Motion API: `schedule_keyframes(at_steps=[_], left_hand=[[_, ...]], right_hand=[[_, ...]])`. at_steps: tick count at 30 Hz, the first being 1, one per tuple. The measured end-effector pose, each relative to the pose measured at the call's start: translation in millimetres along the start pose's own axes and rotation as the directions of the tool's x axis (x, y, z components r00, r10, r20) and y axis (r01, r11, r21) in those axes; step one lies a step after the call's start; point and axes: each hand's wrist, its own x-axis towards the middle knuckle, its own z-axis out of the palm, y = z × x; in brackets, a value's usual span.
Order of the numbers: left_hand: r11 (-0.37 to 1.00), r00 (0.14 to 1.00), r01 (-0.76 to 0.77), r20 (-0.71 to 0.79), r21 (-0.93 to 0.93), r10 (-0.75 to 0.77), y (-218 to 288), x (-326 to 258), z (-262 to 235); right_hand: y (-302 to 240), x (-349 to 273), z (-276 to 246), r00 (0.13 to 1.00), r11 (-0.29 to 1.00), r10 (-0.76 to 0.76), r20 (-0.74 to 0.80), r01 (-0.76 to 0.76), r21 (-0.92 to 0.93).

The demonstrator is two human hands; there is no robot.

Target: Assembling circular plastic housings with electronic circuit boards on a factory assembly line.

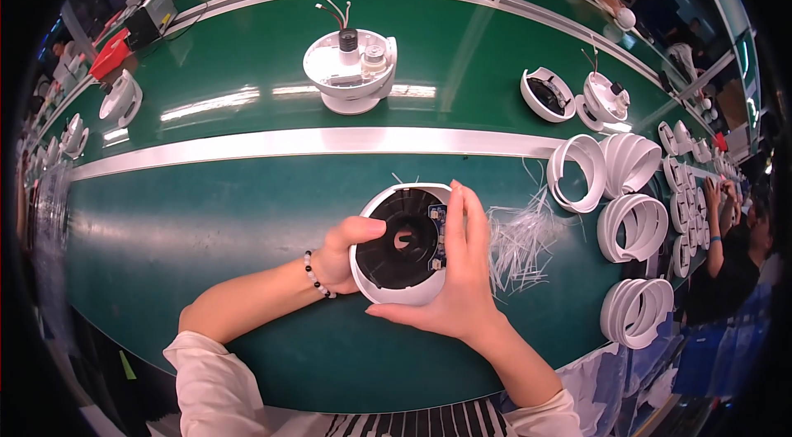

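Both hands are on the round white housing (402,245) at the near edge of the green bench, left hand (342,255) gripping its left rim, right hand (459,272) cupping the right side, and it looks like light, stiff, slick plastic, so probably safest held by the rim, off the little blue board (436,212)

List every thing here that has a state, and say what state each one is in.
Round white housing: held in both hands, open side up, black inside showing.
Left hand: gripping the housing rim.
Right hand: wrapped around the housing side.
White motor unit: upright on the belt, wires sticking up.
White rings: stacked on edge.
Cable ties: loose pile.
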Motion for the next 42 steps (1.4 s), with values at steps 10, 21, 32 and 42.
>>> schedule_keyframes(at_steps=[10,21,32,42], left_hand=[[0.995,1.0,-0.004,-0.019,0.103,0.005,18.2,-11.6,-14.6],[1.0,0.998,-0.013,-0.064,0.021,0.014,19.7,-22.2,-5.0],[0.994,0.986,0.025,-0.16,-0.111,-0.043,26.3,-46.6,19.6],[0.996,0.977,0.003,-0.214,-0.09,-0.022,25.8,-60.6,1.7]], right_hand=[[0.0,6.2,25.3,0.997,0.998,-0.068,-0.043,0.068,0.001],[-6.2,11.2,15.9,0.988,0.97,-0.153,-0.037,0.157,0.185],[-13.3,10.5,19.4,0.997,0.56,-0.057,-0.049,0.073,0.825],[-30.3,8.9,19.5,0.985,0.911,-0.131,0.115,0.074,0.405]])
